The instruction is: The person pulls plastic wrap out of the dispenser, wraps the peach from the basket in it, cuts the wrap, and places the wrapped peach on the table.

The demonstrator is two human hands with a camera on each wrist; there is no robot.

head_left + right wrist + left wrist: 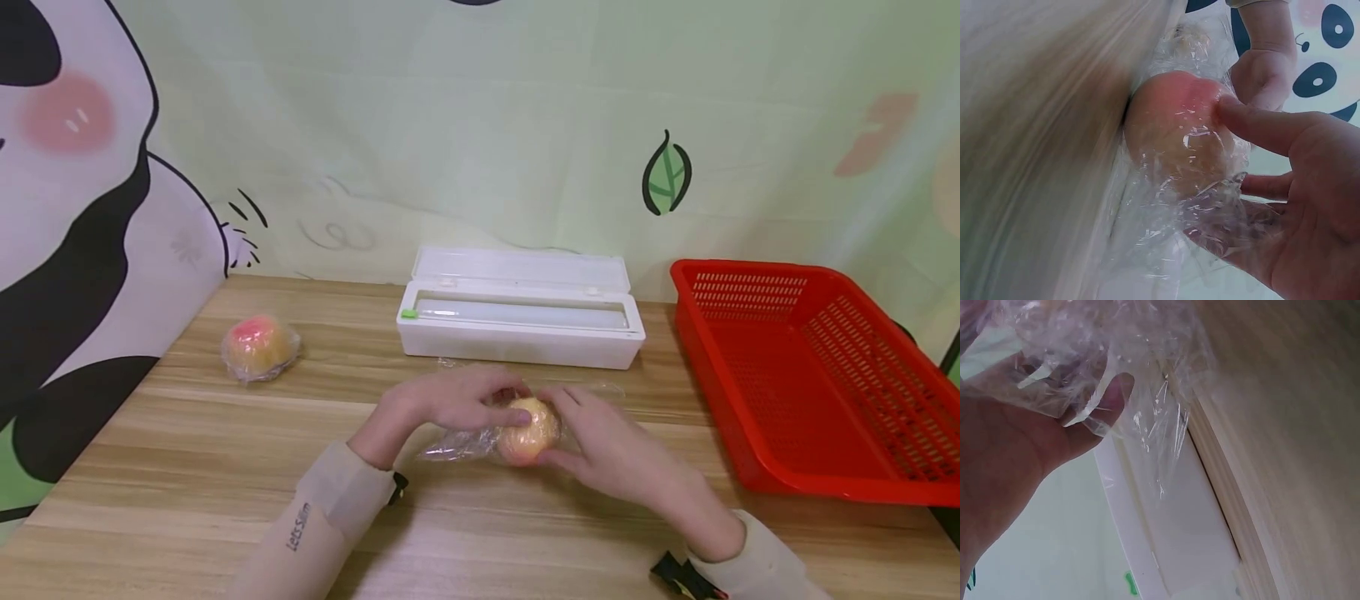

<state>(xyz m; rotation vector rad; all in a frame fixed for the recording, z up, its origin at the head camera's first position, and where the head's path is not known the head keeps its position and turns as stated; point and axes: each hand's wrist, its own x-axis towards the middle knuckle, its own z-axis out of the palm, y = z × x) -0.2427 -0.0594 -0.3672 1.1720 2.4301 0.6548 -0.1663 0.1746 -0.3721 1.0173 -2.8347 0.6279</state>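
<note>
A pink and yellow peach (528,437) sits on the table, partly wrapped in clear plastic wrap (1166,219). My right hand (618,446) holds it from the right; in the right wrist view the thumb lies on its pink side and the fingers are behind the film. From the left, my left hand (457,402) lays its thumb over the peach's top, its fingers bent behind in the wrap. Loose wrap (1147,419) hangs around the left fingers in the left wrist view, partly hiding them. A second wrapped peach (258,346) rests at the table's left.
Behind the hands stands a white cling film dispenser (517,346) with its lid raised and a green slider at its left end. A red plastic basket (757,433) takes up the right side. A printed cloth backdrop (487,150) hangs behind the wooden table (187,467).
</note>
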